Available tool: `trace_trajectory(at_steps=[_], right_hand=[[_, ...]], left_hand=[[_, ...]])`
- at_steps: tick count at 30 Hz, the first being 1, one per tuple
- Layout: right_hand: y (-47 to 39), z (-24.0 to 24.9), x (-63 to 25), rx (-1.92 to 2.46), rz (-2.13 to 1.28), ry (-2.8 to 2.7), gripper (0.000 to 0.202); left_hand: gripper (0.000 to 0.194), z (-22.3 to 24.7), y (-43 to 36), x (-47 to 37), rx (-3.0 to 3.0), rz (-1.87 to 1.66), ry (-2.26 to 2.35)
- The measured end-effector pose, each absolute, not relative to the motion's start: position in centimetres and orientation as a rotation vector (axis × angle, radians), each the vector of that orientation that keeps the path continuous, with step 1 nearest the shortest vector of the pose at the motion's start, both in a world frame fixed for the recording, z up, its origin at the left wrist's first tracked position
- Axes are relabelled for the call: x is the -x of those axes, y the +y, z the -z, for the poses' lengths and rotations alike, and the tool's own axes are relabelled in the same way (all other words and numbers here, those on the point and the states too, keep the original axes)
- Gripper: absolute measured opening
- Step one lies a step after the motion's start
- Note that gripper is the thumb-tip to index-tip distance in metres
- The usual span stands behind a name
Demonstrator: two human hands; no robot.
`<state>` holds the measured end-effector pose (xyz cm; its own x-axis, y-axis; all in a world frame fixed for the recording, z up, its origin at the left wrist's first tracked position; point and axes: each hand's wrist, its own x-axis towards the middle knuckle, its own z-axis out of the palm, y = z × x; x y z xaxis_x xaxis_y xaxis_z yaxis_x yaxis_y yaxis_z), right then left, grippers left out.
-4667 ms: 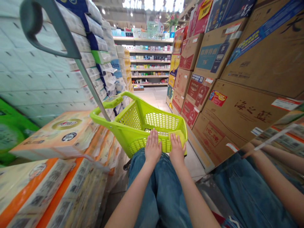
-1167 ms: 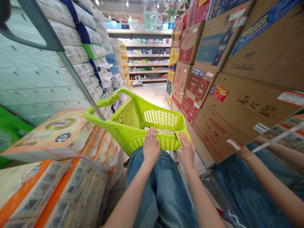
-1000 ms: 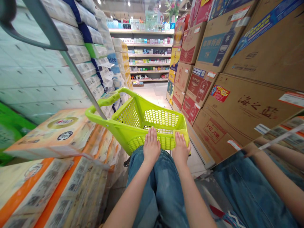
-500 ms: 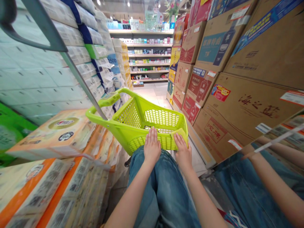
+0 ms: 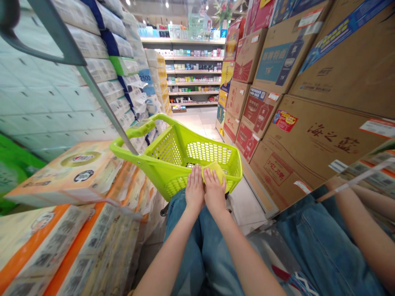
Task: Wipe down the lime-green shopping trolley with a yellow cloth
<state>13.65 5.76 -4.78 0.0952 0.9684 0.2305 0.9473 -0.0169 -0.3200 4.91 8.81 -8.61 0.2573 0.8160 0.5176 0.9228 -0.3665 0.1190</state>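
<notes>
A lime-green shopping basket cart [image 5: 160,168] with perforated sides stands in front of my knees. My left hand [image 5: 195,189] lies flat on its near side wall, fingers stretched up to the rim and holding nothing. Right beside it, touching or nearly so, my right hand [image 5: 215,189] presses a yellow cloth [image 5: 218,169] against the same wall near the rim. Part of the cloth shows above and to the right of the fingers. A grey pole [image 5: 105,102] with a dark handle rises from the cart's left end.
Stacked cartons [image 5: 324,135] line the right, above a mirror-like panel showing reflected arms and jeans. Tissue packs [image 5: 68,168] pile up at the left. Shelves of small goods [image 5: 194,78] stand at the aisle's far end.
My right hand and the yellow cloth have moved left along the cart's near wall, from its right corner to beside my left hand. My left hand has hardly moved.
</notes>
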Motion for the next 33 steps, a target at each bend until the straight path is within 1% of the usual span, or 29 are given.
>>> trace_trajectory(at_steps=[2,5,9,13,15,18,22,25,29,33], right_hand=[[5.7,4.7,-13.6,1.954,-0.075,-1.893,0.069],[4.9,5.4,-15.9,1.934,-0.054,-1.879,0.076],[3.3,7.1,-20.9,2.042,-0.007,-1.7,0.087],[2.4,7.7,-23.8,2.128,-0.059,-1.555,0.089],[2.6,7.1,-23.4,2.159,-0.08,-1.54,0.087],[3.7,5.9,-20.5,2.17,-0.072,-1.606,0.083],[5.3,4.7,-15.5,2.044,-0.083,-1.82,0.072],[5.7,4.7,-14.0,1.961,-0.058,-1.892,0.067],[4.8,5.6,-16.7,1.979,-0.013,-1.86,0.076],[3.4,6.7,-21.4,2.064,-0.053,-1.677,0.083]], left_hand=[[0.067,8.6,8.8,-4.9,2.316,0.737,-1.634],[0.067,8.5,8.7,-5.1,2.314,0.746,-1.651],[0.07,8.3,8.7,-5.2,2.305,0.79,-1.66],[0.071,8.4,8.8,-5.2,2.31,0.8,-1.651],[0.071,8.5,8.8,-5.2,2.306,0.806,-1.643],[0.071,8.6,8.9,-5.2,2.301,0.813,-1.639],[0.069,8.6,8.8,-5.0,2.309,0.779,-1.635],[0.067,8.5,8.7,-4.9,2.319,0.743,-1.631],[0.068,8.3,8.6,-5.0,2.318,0.759,-1.642],[0.067,8.3,8.6,-5.2,2.312,0.772,-1.649]])
